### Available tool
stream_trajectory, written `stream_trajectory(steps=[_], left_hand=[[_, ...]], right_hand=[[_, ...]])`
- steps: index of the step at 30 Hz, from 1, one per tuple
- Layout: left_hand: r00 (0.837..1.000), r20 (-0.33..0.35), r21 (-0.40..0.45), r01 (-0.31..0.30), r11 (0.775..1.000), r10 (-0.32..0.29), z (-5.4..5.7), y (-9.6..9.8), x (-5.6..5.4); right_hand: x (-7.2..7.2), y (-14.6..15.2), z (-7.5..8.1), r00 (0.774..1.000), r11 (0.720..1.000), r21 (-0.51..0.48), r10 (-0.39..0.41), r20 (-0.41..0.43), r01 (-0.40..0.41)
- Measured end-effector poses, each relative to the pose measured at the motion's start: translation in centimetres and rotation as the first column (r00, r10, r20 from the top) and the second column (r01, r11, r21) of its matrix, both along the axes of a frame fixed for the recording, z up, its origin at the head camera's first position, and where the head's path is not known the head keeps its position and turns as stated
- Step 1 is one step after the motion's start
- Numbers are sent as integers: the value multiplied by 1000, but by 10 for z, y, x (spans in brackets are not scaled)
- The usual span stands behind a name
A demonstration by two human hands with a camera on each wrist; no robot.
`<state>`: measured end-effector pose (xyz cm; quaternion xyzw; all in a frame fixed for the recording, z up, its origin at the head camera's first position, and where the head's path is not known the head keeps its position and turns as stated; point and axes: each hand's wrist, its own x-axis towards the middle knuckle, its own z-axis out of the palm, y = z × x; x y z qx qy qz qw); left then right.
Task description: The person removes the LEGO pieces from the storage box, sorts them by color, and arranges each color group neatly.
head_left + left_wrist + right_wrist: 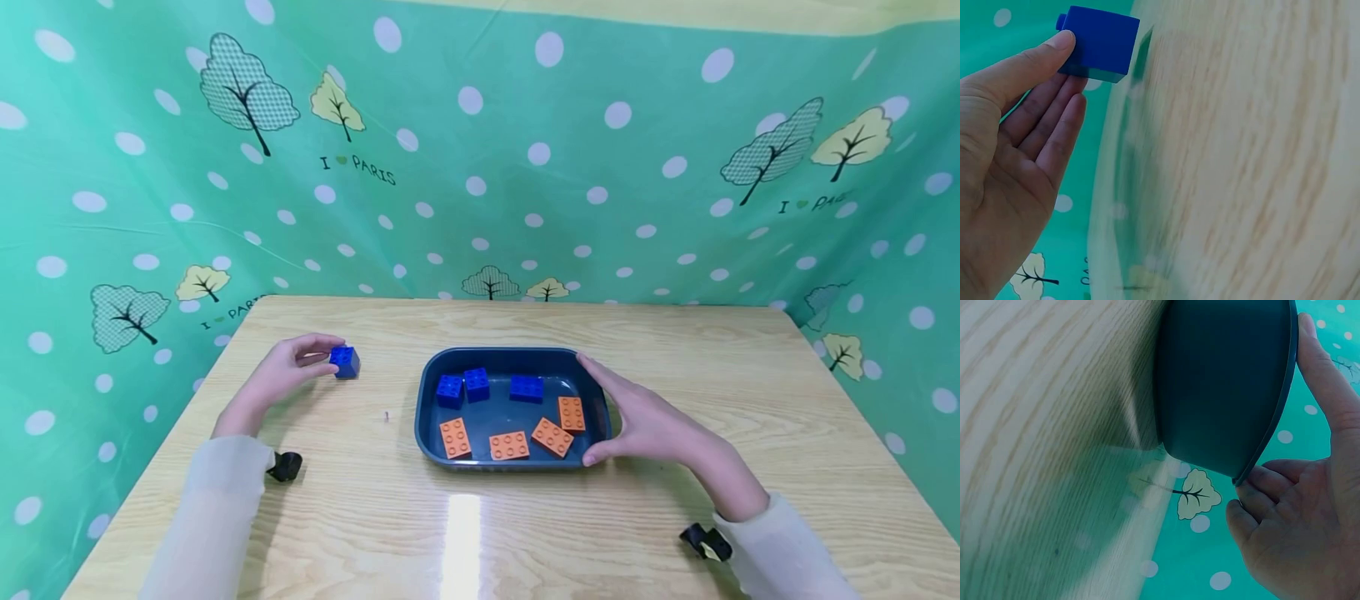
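Observation:
My left hand (283, 368) pinches a dark blue toy building brick (345, 363) between thumb and fingertips, left of the tray. In the left wrist view the blue brick (1100, 42) shows smooth sides, with a stud by the thumb tip. My right hand (647, 422) holds the right end of a dark blue tray (491, 351), thumb at the near corner and fingers at the far one. The right wrist view shows the tray's outer wall (1225, 387) and rim against the fingertips. Inside lie three blue bricks (527, 388) and several orange bricks (509, 446).
A light wooden table (345, 533) bears the tray. Green dotted cloth (525, 192) with printed trees hangs behind and at both sides. A tiny dark speck (386, 416) lies left of the tray. Black wrist pieces (285, 467) sit by both sleeves.

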<state>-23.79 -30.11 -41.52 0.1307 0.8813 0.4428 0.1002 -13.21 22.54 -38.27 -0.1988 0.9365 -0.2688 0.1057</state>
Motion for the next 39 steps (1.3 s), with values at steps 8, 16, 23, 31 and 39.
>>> stream_trajectory(steps=[8, 16, 23, 31, 39], left_hand=[[1000, 10, -31, -2, 1000, 2, -6, 0, -2], [1000, 12, -35, 1, 999, -1, -10, 2, -4], [1000, 22, -23, 6, 1000, -6, -9, -2, -1], [1000, -24, -21, -3, 1000, 2, -2, -5, 4], [999, -41, -35, -16, 999, 14, 4, -2, 5]], right_hand=[[0, -1, 1, 1000, 1000, -2, -18, 23, 18], [0, 1, 1, 1000, 1000, 0, -23, 21, 23], [0, 1, 0, 1000, 1000, -19, -7, 17, 8], [0, 0, 1, 999, 1000, -24, -12, 29, 13], [-1, 1, 1, 999, 1000, -19, -21, 38, 21]])
